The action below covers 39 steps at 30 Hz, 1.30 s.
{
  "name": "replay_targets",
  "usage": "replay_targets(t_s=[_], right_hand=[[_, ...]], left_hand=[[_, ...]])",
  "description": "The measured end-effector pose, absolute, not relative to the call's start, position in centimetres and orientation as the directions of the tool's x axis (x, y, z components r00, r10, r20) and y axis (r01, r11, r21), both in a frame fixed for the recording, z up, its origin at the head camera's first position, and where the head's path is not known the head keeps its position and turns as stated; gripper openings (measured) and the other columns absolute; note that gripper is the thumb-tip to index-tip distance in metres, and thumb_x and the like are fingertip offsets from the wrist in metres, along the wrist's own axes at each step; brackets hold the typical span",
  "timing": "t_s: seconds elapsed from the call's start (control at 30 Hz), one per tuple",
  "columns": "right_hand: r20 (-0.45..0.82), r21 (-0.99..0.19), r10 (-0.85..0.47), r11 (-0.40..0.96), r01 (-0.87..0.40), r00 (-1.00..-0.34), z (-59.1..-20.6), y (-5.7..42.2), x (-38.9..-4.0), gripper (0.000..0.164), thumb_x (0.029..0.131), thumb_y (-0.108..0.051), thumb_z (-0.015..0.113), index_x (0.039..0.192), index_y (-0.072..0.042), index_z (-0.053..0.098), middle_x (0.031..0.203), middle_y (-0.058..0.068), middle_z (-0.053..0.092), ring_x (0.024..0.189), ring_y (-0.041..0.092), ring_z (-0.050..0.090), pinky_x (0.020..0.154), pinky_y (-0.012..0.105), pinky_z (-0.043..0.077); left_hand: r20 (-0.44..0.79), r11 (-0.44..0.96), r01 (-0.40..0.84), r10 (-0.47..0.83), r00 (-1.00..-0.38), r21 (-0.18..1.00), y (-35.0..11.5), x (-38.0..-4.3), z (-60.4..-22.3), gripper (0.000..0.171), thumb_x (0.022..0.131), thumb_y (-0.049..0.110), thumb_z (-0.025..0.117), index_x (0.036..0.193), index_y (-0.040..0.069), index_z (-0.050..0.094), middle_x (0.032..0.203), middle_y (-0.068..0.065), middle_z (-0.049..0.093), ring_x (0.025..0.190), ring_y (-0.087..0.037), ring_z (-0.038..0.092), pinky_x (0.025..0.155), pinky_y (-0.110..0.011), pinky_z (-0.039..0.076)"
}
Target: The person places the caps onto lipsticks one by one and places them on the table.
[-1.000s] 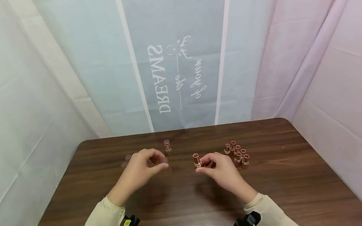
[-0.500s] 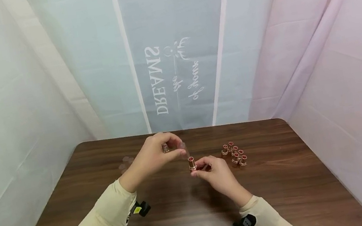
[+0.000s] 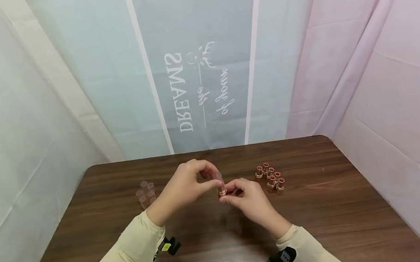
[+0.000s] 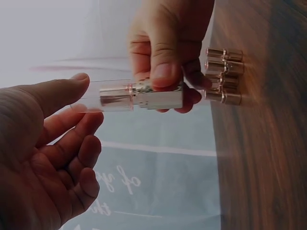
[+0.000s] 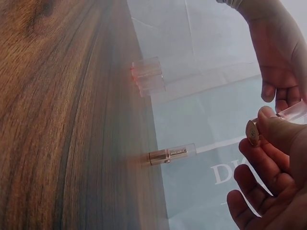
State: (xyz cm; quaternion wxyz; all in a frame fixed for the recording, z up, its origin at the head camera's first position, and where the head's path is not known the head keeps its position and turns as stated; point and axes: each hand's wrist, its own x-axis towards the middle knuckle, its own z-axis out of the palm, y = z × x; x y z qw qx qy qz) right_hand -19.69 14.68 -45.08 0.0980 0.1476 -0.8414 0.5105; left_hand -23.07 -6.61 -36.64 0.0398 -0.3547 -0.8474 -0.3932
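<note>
My left hand (image 3: 190, 183) pinches a clear lipstick cap (image 4: 95, 92) between thumb and fingers. In the left wrist view the cap surrounds the narrower upper part of a rose-gold lipstick tube (image 4: 160, 97). My right hand (image 3: 252, 199) grips that tube by its base, thumb on one side and fingers on the other. Both hands hold the pieces in line above the table, the tube upright in the head view. The tube's flat bottom faces the camera in the right wrist view.
Several uncapped lipstick tubes (image 3: 271, 177) stand upright on the brown table (image 3: 335, 216) right of my hands. Several clear caps (image 3: 145, 193) stand on the left. One capped lipstick (image 5: 171, 154) stands farther back, hidden in the head view. Fabric walls enclose the table.
My left hand has moved right with the clear cap, from above the table's left-middle to over the tube. The cap now sits around the tube's top. My right hand has shifted slightly left.
</note>
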Motion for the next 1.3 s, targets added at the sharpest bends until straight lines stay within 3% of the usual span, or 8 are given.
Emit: replay_targets(t_s=[0.27,0.57,0.7,0.9,1.17,1.3], right_hand=[[0.317,-0.846,-0.156,0.399,-0.353,-0.936,-44.7,14.4,-19.7,0.015,0.083,-0.019,0.087,0.093,-0.023,0.077,0.091,-0.006,0.069,0.084,0.022,0.069,0.071,0.026,0.056],[0.354,-0.816,-0.156,0.431,-0.386,-0.922,-44.4,14.3,-19.6,0.018,0.082,-0.017,0.088,0.094,-0.024,0.077,0.091,-0.01,0.069,0.083,0.011,0.066,0.072,0.026,0.055],[0.364,-0.806,-0.168,0.436,-0.4,-0.916,-44.3,14.3,-19.5,0.02,0.081,-0.016,0.088,0.095,-0.025,0.076,0.092,-0.011,0.069,0.086,0.014,0.067,0.075,0.028,0.055],[0.369,-0.802,-0.185,0.432,-0.413,-0.911,-44.3,14.2,-19.3,0.018,0.082,-0.019,0.087,0.094,-0.025,0.076,0.093,-0.01,0.068,0.089,0.025,0.068,0.081,0.04,0.058],[0.385,-0.799,-0.229,0.402,-0.447,-0.894,-44.3,15.0,-19.4,0.018,0.084,-0.022,0.085,0.099,-0.023,0.075,0.098,-0.009,0.069,0.095,0.023,0.068,0.084,0.043,0.057],[0.371,-0.805,-0.22,0.408,-0.43,-0.902,-44.2,15.2,-19.6,0.017,0.085,-0.023,0.084,0.099,-0.022,0.074,0.099,-0.008,0.07,0.092,0.021,0.068,0.084,0.04,0.057]], left_hand=[[0.331,0.475,0.63,0.57,-0.752,0.614,-6.3,-22.8,-36.7,0.015,0.088,0.027,0.083,0.092,0.025,0.069,0.085,0.016,0.066,0.086,-0.009,0.06,0.079,-0.038,0.054],[0.378,0.506,0.656,0.549,-0.746,0.56,-6.3,-22.3,-36.7,0.015,0.088,0.028,0.083,0.091,0.024,0.069,0.084,0.018,0.065,0.085,-0.005,0.059,0.085,-0.033,0.046],[0.408,0.485,0.675,0.548,-0.73,0.556,-6.3,-22.0,-36.9,0.015,0.088,0.026,0.084,0.092,0.021,0.07,0.086,0.015,0.066,0.086,-0.01,0.061,0.081,-0.03,0.049],[0.432,0.452,0.674,0.531,-0.729,0.584,-6.2,-21.7,-37.4,0.016,0.088,0.024,0.084,0.095,0.019,0.07,0.089,0.011,0.067,0.088,-0.017,0.063,0.078,-0.04,0.055],[0.456,0.461,0.667,0.493,-0.741,0.585,-7.0,-21.0,-38.5,0.026,0.084,0.031,0.086,0.103,0.021,0.072,0.099,0.012,0.069,0.093,-0.009,0.063,0.087,-0.037,0.055],[0.45,0.492,0.651,0.474,-0.757,0.578,-8.5,-20.5,-39.6,0.029,0.082,0.033,0.087,0.104,0.023,0.071,0.1,0.012,0.068,0.094,-0.006,0.062,0.085,-0.037,0.056]])
